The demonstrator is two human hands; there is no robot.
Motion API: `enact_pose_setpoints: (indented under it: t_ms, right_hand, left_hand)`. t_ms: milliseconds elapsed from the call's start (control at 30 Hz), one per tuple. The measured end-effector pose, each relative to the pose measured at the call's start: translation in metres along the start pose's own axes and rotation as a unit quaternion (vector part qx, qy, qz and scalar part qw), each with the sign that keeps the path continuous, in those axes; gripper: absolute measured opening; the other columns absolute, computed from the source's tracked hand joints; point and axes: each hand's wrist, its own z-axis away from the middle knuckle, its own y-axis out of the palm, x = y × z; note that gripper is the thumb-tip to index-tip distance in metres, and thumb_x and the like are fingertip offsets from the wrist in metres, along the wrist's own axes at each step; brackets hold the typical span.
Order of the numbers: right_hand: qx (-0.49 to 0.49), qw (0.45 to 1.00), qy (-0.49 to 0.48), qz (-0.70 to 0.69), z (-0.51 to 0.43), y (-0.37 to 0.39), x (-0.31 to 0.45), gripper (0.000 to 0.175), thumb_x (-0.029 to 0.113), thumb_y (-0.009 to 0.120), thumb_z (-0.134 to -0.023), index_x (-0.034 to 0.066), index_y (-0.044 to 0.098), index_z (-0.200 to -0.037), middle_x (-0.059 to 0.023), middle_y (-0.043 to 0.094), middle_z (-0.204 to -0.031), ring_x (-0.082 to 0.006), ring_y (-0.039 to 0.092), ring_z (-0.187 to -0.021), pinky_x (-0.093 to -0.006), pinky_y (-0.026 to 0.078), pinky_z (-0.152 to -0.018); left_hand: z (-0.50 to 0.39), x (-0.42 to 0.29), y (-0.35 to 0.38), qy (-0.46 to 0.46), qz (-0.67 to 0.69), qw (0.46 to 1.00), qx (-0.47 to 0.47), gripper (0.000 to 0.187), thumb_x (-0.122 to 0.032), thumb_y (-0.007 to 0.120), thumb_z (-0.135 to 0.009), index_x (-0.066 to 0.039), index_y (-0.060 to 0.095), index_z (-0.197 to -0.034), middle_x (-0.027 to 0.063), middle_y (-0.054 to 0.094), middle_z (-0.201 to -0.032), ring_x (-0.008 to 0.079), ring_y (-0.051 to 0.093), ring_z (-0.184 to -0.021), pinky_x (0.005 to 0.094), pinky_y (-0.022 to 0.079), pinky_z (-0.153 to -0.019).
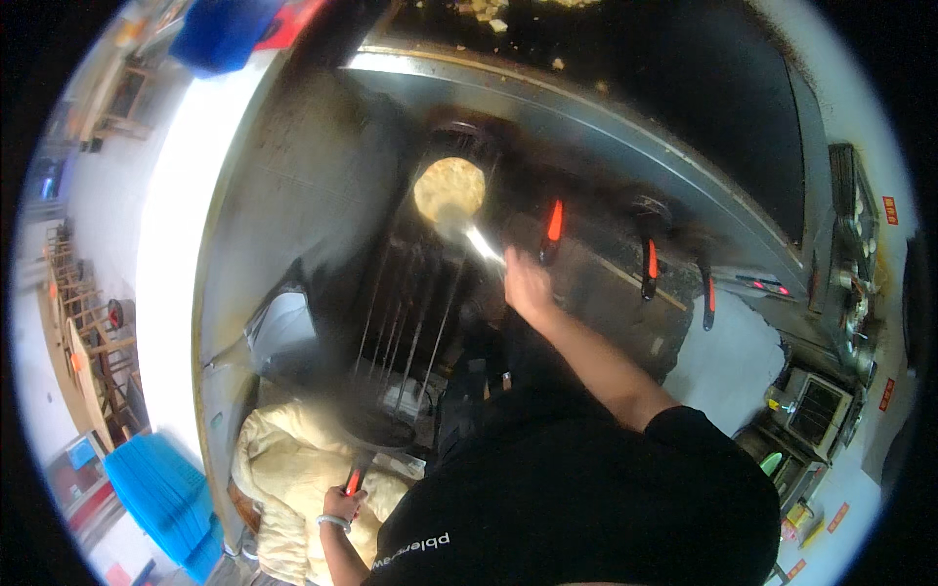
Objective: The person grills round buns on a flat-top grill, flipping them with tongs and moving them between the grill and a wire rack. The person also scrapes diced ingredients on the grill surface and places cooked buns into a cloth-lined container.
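Observation:
At lower left, my left hand (344,504), with a pale bracelet at the wrist, grips the black-and-red handle (355,480) of a dark frying pan (377,431). The pan's inside is too dark and blurred to make out. My right hand (529,287), blurred, holds a bright metal spatula (481,242) that reaches up and left. Its rounded head overlaps the lower edge of a round, pale yellow flatbread (449,187). Whether the spatula carries the flatbread or only touches it, I cannot tell. Thin metal rods (414,344) run below the flatbread.
Several black-and-red pan handles (555,223) point towards me at right. A dark griddle (703,110) with food scraps lies beyond a metal ledge (586,110). Cream padded cloth (286,454) bunches at lower left. Blue stacked containers (157,491) stand beyond the left-hand metal wall (293,176).

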Motion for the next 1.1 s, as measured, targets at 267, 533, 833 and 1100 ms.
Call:
enact_pose_setpoints:
  t_ms: [267, 533, 833, 1100]
  right_hand:
    - [-0.035, 0.988, -0.021, -0.15, 0.003, 0.02, -0.011, 0.021, 0.03, 0.043, -0.092, 0.0093, 0.047, -0.092, -0.0066, 0.052, -0.057, -0.0191, 0.058, -0.051, -0.0311, 0.044, -0.042]
    - [0.389, 0.505, 0.166, -0.752, 0.044, -0.105, -0.04, 0.031, 0.042, 0.038, -0.093, 0.0127, 0.047, -0.09, 0.0065, 0.036, -0.053, -0.0022, 0.031, -0.038, -0.0164, 0.025, -0.032]
    - [0.375, 0.472, 0.222, -0.766, 0.074, -0.156, -0.096, 0.031, 0.04, 0.039, -0.094, 0.0106, 0.048, -0.094, 0.0044, 0.036, -0.06, -0.0039, 0.031, -0.046, -0.0177, 0.026, -0.037]
    - [0.369, 0.454, 0.251, -0.771, 0.086, -0.174, -0.159, 0.031, 0.04, 0.042, -0.093, 0.0106, 0.047, -0.098, 0.0027, 0.038, -0.063, -0.0043, 0.032, -0.05, -0.0173, 0.023, -0.038]
  left_hand:
    - [0.006, 0.009, -0.002, 0.003, -0.026, 0.999, -0.02, 0.024, -0.02, 0.069, -0.075, 0.0, 0.056, -0.071, 0.0037, 0.051, -0.051, 0.012, 0.045, -0.036, 0.0267, 0.036, -0.036]
    - [-0.05, -0.175, 0.038, 0.25, 0.053, 0.967, 0.017, 0.033, -0.033, 0.067, -0.077, -0.003, 0.054, -0.072, 0.0042, 0.051, -0.052, 0.0138, 0.046, -0.041, 0.0294, 0.036, -0.04]
    - [-0.141, -0.471, 0.076, 0.349, 0.053, 0.935, 0.025, 0.039, -0.038, 0.067, -0.077, -0.001, 0.058, -0.075, 0.0062, 0.055, -0.06, 0.0177, 0.05, -0.049, 0.0312, 0.038, -0.046]
    - [-0.114, -0.52, 0.091, 0.472, -0.087, 0.855, -0.197, 0.035, -0.027, 0.066, -0.077, 0.0, 0.056, -0.096, 0.0128, 0.06, -0.081, 0.022, 0.058, -0.071, 0.0356, 0.046, -0.062]
